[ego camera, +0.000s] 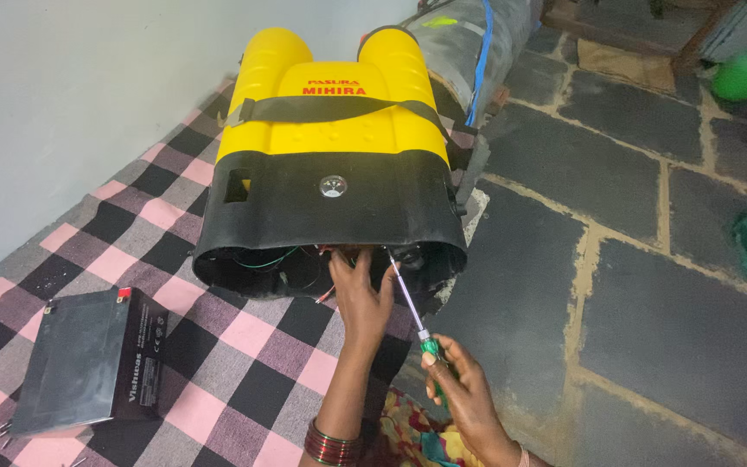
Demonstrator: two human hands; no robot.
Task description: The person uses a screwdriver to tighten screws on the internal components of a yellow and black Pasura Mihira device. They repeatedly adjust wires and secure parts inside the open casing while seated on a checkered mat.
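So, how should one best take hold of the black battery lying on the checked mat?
Probably across the two long side faces of the black battery, coming from above. It lies flat on the checked mat with its broad face up, apart from the left hand and right hand.

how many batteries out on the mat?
1. The black battery lies on the checked mat, left of the yellow sprayer tank. Another may be hidden inside the tank's black base.
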